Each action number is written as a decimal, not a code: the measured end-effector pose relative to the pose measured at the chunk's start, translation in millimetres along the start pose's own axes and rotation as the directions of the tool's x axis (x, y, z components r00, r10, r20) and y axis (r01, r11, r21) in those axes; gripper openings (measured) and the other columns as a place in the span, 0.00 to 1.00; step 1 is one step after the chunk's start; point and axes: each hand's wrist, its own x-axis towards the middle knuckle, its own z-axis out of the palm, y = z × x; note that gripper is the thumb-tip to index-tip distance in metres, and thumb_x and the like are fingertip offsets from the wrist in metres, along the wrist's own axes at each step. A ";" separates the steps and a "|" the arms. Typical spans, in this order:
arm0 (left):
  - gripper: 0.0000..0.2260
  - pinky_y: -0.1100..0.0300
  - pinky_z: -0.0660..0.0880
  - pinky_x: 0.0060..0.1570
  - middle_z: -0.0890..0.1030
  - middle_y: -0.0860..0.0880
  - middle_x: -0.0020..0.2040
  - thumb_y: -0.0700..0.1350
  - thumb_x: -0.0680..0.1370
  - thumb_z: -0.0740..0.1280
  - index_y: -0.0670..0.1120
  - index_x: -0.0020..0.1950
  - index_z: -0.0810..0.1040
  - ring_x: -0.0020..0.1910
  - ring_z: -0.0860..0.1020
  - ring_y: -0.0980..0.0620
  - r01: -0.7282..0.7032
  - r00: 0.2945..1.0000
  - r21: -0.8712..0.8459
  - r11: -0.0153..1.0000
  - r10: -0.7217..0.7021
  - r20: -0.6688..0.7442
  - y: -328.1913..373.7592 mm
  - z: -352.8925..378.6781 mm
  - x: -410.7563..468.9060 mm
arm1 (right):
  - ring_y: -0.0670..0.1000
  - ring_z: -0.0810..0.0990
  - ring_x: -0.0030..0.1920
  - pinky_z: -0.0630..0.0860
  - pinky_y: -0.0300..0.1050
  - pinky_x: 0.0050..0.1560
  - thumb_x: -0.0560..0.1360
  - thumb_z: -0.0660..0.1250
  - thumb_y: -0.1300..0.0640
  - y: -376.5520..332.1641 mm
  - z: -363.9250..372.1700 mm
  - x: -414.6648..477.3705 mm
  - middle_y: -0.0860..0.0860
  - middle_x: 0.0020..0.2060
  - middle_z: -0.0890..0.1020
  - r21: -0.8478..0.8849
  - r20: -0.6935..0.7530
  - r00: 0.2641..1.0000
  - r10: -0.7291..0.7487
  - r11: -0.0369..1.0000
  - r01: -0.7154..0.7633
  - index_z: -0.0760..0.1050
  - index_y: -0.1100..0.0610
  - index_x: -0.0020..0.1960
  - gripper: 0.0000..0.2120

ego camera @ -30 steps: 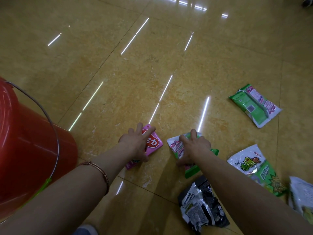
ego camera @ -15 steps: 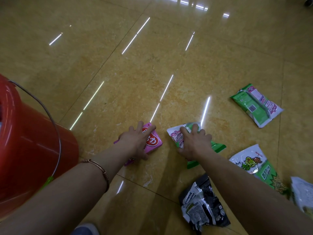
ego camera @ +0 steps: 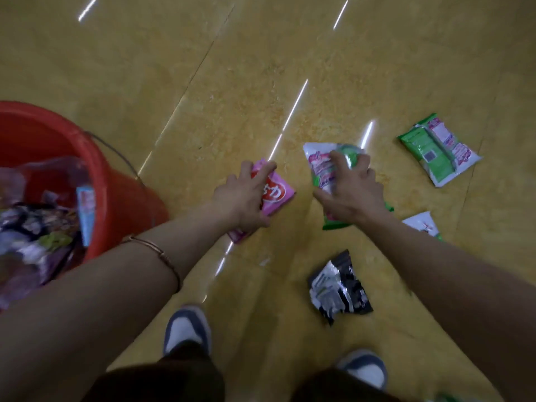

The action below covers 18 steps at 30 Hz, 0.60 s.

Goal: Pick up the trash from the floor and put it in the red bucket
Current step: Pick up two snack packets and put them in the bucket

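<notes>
Fingers [ego camera: 265, 173] of the left hand [ego camera: 242, 198] curl round a pink packet [ego camera: 277, 195], the thumb hooked under its near edge. Beside them, across a narrow strip of floor [ego camera: 232, 97], the fingers [ego camera: 338, 159] of the right hand [ego camera: 355, 195] spread over a green and white packet [ego camera: 320, 169] and clutch it. Whether either packet is clear of the floor cannot be told. Left of the left fingers stands the red bucket [ego camera: 116, 184], with wrappers lying inside. A black wrapper [ego camera: 339, 288] lies on the floor nearer the person than the right fingers. A green packet [ego camera: 438, 149] lies well to their right, and a white packet [ego camera: 423, 226] peeks out past the right forearm. A bracelet [ego camera: 156, 250] circles the left wrist.
</notes>
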 end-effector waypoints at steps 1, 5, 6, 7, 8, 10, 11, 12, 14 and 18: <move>0.46 0.42 0.75 0.52 0.59 0.44 0.67 0.53 0.63 0.76 0.58 0.73 0.50 0.58 0.72 0.37 0.000 1.000 -0.033 0.999 0.000 -0.005 3.8 -12.7 -13.1 | 0.66 0.67 0.62 0.67 0.59 0.60 0.71 0.67 0.41 -4.6 -16.6 -10.1 0.62 0.68 0.58 0.026 -0.014 1.000 0.008 1.000 -0.007 0.55 0.48 0.74 0.37; 0.46 0.41 0.74 0.55 0.59 0.44 0.68 0.54 0.63 0.75 0.57 0.73 0.50 0.58 0.73 0.36 -0.015 1.000 -0.169 0.985 0.013 -0.016 18.5 -70.4 -69.3 | 0.65 0.69 0.60 0.68 0.58 0.59 0.70 0.68 0.43 -31.2 -83.7 -57.4 0.61 0.66 0.61 0.077 -0.033 0.999 -0.033 0.996 0.035 0.58 0.48 0.73 0.36; 0.46 0.41 0.73 0.56 0.58 0.43 0.68 0.54 0.63 0.75 0.58 0.73 0.50 0.59 0.72 0.36 -0.019 1.000 -0.203 0.979 0.014 -0.027 21.5 -86.5 -83.0 | 0.64 0.69 0.60 0.69 0.58 0.59 0.70 0.68 0.43 -38.9 -100.6 -69.5 0.60 0.66 0.61 0.091 -0.032 0.998 -0.049 0.995 0.052 0.58 0.47 0.72 0.35; 0.46 0.41 0.73 0.57 0.58 0.43 0.68 0.53 0.63 0.75 0.58 0.73 0.49 0.59 0.72 0.36 -0.014 0.999 -0.237 0.971 0.006 -0.032 24.2 -102.3 -98.0 | 0.64 0.69 0.61 0.69 0.58 0.59 0.70 0.69 0.43 -46.6 -117.3 -82.0 0.60 0.67 0.61 0.109 -0.029 0.998 -0.062 0.992 0.065 0.58 0.47 0.72 0.35; 0.47 0.41 0.72 0.58 0.57 0.44 0.69 0.52 0.63 0.75 0.59 0.74 0.49 0.60 0.71 0.36 -0.010 0.999 -0.265 0.964 -0.001 -0.044 26.8 -118.5 -112.7 | 0.64 0.69 0.61 0.70 0.57 0.59 0.70 0.69 0.43 -54.0 -135.2 -94.2 0.60 0.67 0.61 0.125 -0.030 0.997 -0.071 0.989 0.075 0.59 0.47 0.72 0.35; 0.48 0.42 0.72 0.60 0.56 0.43 0.70 0.51 0.64 0.75 0.59 0.74 0.48 0.63 0.69 0.36 -0.005 0.997 -0.292 0.956 -0.018 -0.077 29.8 -149.3 -145.2 | 0.63 0.68 0.62 0.70 0.57 0.60 0.70 0.69 0.44 -70.3 -171.1 -117.5 0.60 0.69 0.60 0.141 -0.030 0.995 -0.099 0.985 0.102 0.58 0.46 0.72 0.35; 0.48 0.42 0.72 0.60 0.56 0.43 0.71 0.50 0.64 0.75 0.60 0.75 0.47 0.64 0.69 0.37 -0.001 0.996 -0.295 0.956 -0.027 -0.091 31.1 -163.9 -164.1 | 0.63 0.68 0.63 0.70 0.56 0.60 0.70 0.69 0.44 -79.0 -188.7 -129.7 0.59 0.69 0.59 0.141 -0.025 0.993 -0.116 0.983 0.118 0.58 0.45 0.72 0.35; 0.49 0.41 0.71 0.60 0.56 0.43 0.71 0.50 0.64 0.75 0.60 0.75 0.46 0.65 0.68 0.37 0.002 0.994 -0.295 0.955 -0.035 -0.107 31.6 -177.9 -183.4 | 0.63 0.68 0.63 0.70 0.56 0.60 0.70 0.69 0.44 -87.9 -206.7 -140.6 0.59 0.69 0.59 0.138 -0.024 0.991 -0.133 0.981 0.135 0.58 0.45 0.72 0.35; 0.51 0.41 0.71 0.59 0.55 0.43 0.71 0.49 0.64 0.75 0.63 0.74 0.42 0.65 0.67 0.36 0.030 0.989 -0.309 0.951 -0.073 -0.129 30.2 -205.5 -225.1 | 0.62 0.69 0.62 0.70 0.56 0.60 0.69 0.70 0.44 -107.8 -241.5 -159.4 0.58 0.68 0.60 0.131 -0.012 0.986 -0.166 0.977 0.166 0.59 0.44 0.72 0.35; 0.50 0.40 0.70 0.61 0.52 0.45 0.72 0.50 0.65 0.75 0.69 0.71 0.41 0.66 0.65 0.35 0.149 0.967 -0.347 0.926 -0.209 -0.144 15.8 -262.0 -310.2 | 0.62 0.69 0.61 0.70 0.56 0.61 0.68 0.70 0.45 -158.6 -304.8 -195.3 0.58 0.66 0.61 0.139 0.023 0.969 -0.245 0.961 0.240 0.60 0.44 0.71 0.34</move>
